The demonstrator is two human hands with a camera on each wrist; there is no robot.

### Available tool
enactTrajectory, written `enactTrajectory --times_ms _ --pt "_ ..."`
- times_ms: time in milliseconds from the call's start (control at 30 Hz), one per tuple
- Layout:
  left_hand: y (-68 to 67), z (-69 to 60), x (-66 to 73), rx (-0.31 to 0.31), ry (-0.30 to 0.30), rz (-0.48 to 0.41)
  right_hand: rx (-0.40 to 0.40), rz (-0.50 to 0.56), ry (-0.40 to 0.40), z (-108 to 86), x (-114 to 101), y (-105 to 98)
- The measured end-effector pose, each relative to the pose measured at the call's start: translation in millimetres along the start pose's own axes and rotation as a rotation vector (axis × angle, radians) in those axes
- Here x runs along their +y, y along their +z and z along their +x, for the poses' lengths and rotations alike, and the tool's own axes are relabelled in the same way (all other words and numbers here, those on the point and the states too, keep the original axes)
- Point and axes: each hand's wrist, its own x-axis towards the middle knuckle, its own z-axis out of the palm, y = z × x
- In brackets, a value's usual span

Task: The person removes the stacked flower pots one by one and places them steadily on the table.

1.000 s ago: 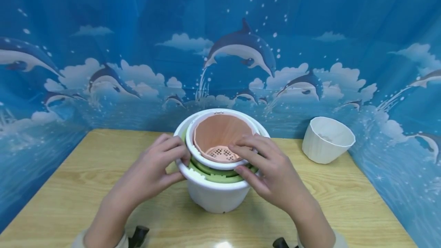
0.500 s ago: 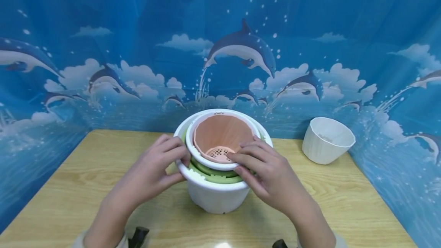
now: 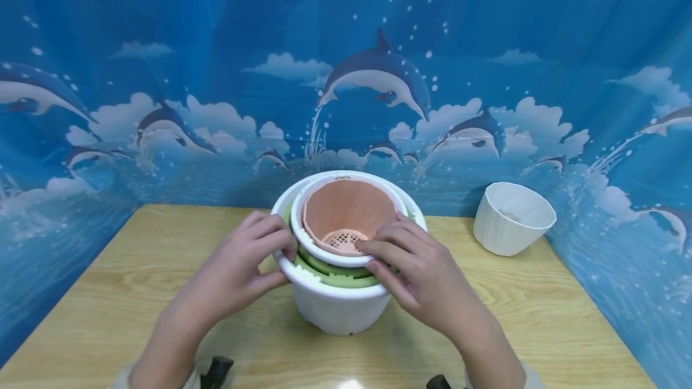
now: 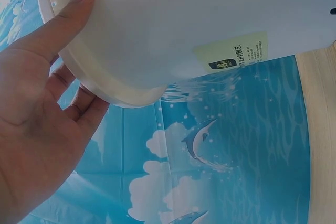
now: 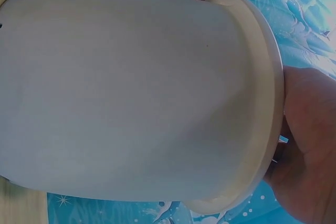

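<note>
In the head view, several flower pots stand nested together. The large white flower pot (image 3: pixel 340 311) is outermost, green pot rims (image 3: pixel 346 281) show within it, and a small white flower pot (image 3: pixel 332 257) holds a terracotta-coloured flower pot (image 3: pixel 348 206) with a perforated bottom. My left hand (image 3: pixel 251 260) grips the large pot's rim, its thumb on the outer wall in the left wrist view. My right hand (image 3: pixel 421 269) pinches the small white pot's rim at the front right, thumb below it and fingertips over the terracotta pot's edge. The right wrist view hides those fingertips.
Another white flower pot (image 3: pixel 513 230) leans at the table's back right, with something pale inside. The wooden table (image 3: pixel 513 305) meets a blue dolphin-print curtain (image 3: pixel 243 95) at the back and sides. A printed label (image 4: pixel 231 56) is on the large pot.
My right fingers have shifted slightly toward me at the front edge of the small pots. My left hand and the nested pots stay nearly still.
</note>
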Motion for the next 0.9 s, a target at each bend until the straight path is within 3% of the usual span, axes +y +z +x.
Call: enactTrajectory --times_ms 567,900 --pt "-0.3 -0.5 0.3 0.003 -0.002 0.004 -0.013 -0.006 0.02 -0.2 -1.4 -0.1" --pt "-0.3 -0.5 0.6 0.003 -0.004 0.01 0.025 -0.012 -0.016 -0.3 -0.9 1.8"
